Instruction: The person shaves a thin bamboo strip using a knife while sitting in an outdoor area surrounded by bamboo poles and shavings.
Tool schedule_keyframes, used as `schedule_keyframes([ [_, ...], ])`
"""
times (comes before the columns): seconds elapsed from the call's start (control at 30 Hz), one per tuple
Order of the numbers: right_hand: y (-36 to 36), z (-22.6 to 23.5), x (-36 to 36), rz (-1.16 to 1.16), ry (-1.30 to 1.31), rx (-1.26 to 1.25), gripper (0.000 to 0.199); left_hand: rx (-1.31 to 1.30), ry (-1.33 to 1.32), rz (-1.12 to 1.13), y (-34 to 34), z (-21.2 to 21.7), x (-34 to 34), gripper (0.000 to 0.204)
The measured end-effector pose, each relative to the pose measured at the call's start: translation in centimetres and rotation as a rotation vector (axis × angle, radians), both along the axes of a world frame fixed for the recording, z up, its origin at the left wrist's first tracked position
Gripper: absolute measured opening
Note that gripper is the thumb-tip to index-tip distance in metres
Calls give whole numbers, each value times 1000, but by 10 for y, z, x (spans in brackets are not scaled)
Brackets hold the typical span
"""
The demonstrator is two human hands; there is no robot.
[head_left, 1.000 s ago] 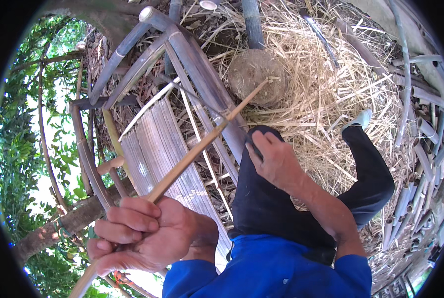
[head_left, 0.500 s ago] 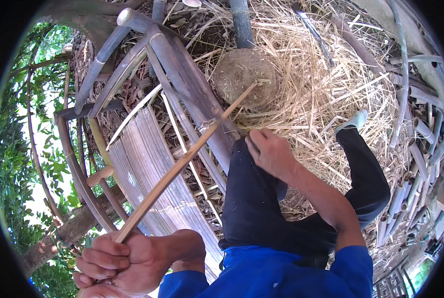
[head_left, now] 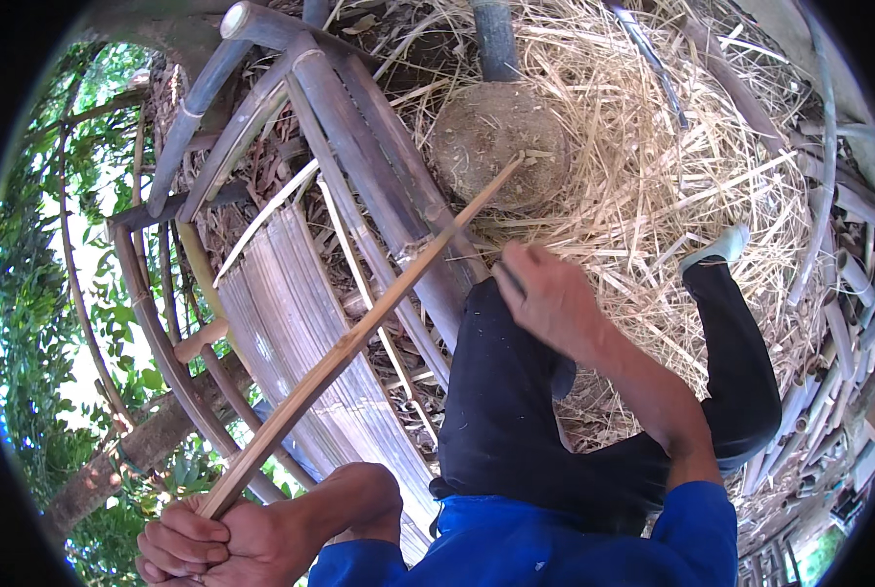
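Left hand (head_left: 222, 543) closed round the near-left end of a tan strip (head_left: 389, 301), far tip over a round block (head_left: 501, 132); right hand (head_left: 550, 298) curled round a dark handle (head_left: 511, 281). Step looks like paring; another stroke calls for firm left grip

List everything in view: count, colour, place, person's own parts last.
Wooden strip: one, tan, slanting across left and centre.
Round block: one, brown, top centre.
Straw: many pieces, pale yellow, upper right.
Bamboo frame: one, grey, upper left.
Slatted panel: one, grey-brown, left of centre.
Bamboo pieces: many, greyish, right edge.
Leaves: many, green, left edge.
Object: one, dark, mostly hidden in right hand.
Shirt: one, blue, bottom.
Trousers: one pair, black, lower centre.
Footwear: one, pale, right.
Left hand: one, lower left, holding strip.
Right hand: one, centre.
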State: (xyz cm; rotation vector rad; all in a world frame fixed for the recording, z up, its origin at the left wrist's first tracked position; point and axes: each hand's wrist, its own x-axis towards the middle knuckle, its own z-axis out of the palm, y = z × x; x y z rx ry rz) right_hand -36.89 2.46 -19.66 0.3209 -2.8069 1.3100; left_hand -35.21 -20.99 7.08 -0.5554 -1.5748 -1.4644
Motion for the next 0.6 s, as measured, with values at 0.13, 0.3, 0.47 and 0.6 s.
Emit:
schedule_keyframes([
  [0.13,-10,73,33,138,192,-22,10,84,-32,73,14,-1,4,21],
  [0.3,-8,32,22,14,25,14,15,114,-5,121,26,-7,6,22],
  [0.47,-5,41,32,120,97,-48,15,118,-11,125,20,-9,7,23],
  [0.6,19,-36,0,-90,-36,40,15,100,-2,141,16,-6,4,22],
])
